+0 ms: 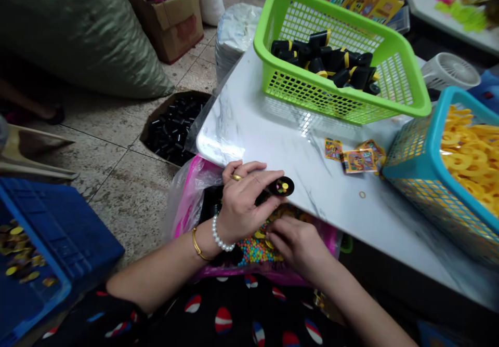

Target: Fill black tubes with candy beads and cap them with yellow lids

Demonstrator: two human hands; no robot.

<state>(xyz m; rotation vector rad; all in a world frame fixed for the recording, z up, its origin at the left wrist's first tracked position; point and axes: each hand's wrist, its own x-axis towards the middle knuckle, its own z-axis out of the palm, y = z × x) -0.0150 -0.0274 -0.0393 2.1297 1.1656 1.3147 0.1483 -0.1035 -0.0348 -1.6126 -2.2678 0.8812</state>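
Note:
My left hand [244,196] is wrapped round a small black plastic tube [284,186], its open mouth facing up and tilted towards me. Small coloured balls and a yellow piece show inside it. My right hand [298,243] reaches into a pink tub [189,191] lined with clear plastic, just below the tube. Its fingers are bent together among small multicoloured balls [257,252] and some yellow pieces; what they hold, if anything, is hidden. More black tubes lie at the tub's left side, partly behind my left hand.
On the white table [249,134] stand a green basket [343,105] of black tubes with yellow rims and a blue basket [419,181] of yellow rings. Printed cards [358,161] lie between. A sack of black tubes [173,129] and a blue crate [66,227] are at left.

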